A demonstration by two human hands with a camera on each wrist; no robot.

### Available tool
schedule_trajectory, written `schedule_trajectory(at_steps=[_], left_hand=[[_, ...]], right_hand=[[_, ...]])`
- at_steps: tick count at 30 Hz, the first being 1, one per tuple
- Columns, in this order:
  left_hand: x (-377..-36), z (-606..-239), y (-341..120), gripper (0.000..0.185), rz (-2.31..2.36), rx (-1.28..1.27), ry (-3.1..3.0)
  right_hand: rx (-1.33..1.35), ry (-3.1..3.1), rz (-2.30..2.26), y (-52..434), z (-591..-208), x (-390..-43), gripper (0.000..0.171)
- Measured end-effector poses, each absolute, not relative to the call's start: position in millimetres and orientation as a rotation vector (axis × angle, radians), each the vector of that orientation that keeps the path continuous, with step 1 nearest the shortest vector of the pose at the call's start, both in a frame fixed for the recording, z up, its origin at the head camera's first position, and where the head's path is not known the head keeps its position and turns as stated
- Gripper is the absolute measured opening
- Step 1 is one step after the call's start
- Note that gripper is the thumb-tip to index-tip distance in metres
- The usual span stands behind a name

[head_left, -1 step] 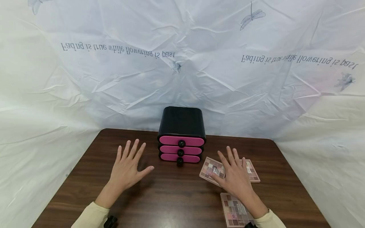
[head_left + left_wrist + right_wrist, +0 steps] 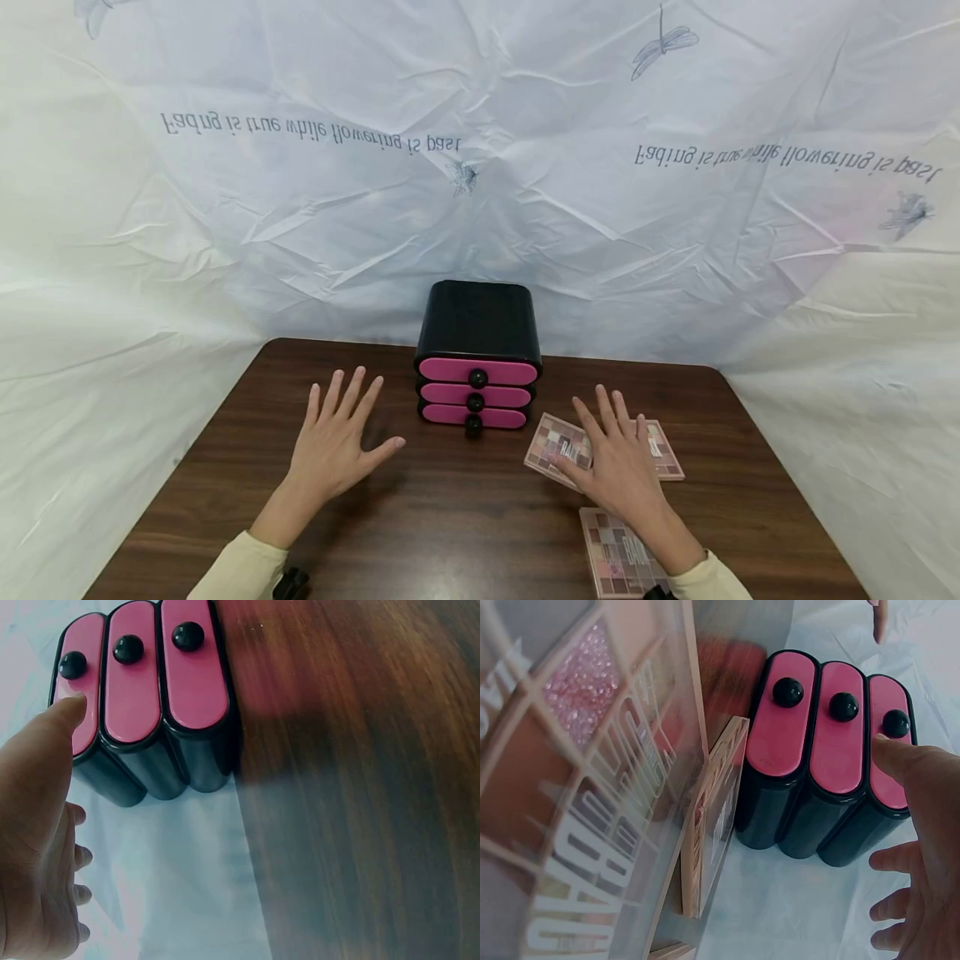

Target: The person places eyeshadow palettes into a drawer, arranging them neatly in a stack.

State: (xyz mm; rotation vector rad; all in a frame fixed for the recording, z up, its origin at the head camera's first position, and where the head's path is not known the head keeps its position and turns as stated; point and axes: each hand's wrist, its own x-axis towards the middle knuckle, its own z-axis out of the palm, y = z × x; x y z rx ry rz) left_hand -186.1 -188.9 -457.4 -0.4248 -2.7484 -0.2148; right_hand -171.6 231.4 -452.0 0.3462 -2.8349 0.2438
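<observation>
Right hand (image 2: 618,467) apparently touching palette (image 2: 562,446); bare table (image 2: 450,508) between.

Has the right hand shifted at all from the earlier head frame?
No. The right hand lies over the same eyeshadow palette, equally far right of the black drawer box as in the earlier head view.
</observation>
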Motion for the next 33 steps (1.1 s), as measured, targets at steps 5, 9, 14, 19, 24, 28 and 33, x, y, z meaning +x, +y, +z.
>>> schedule_trajectory(at_steps=[5,9,14,19,24,28,33], left_hand=[[-185.8,-458.2,-191.1,0.099,-0.220,-0.416,-2.760],[-185.8,-458.8,-193.4,0.099,-0.198,-0.394,-2.790],[-185.5,-458.8,-194.4,0.099,-0.195,-0.402,-2.807],[-186.8,-456.4,-197.1,0.100,-0.195,-0.413,-2.812],[-191.8,-449.4,-199.8,0.100,-0.195,-0.440,-2.795],[-197.2,-442.6,-200.7,0.098,-0.213,-0.489,-2.775],[-205.0,-435.5,-199.8,0.096,-0.240,-0.559,-2.750]], right_hand=[[0.338,-2.831,0.252,231.9,-450.9,-171.0,0.096],[0.325,-2.830,0.256,233.1,-450.8,-170.0,0.097],[0.314,-2.834,0.257,234.5,-448.4,-168.4,0.100],[0.316,-2.815,0.231,235.8,-442.5,-169.5,0.102],[0.321,-2.798,0.241,237.4,-435.5,-170.9,0.100],[0.337,-2.786,0.274,237.0,-430.1,-172.6,0.099],[0.361,-2.757,0.321,233.6,-423.6,-175.1,0.098]])
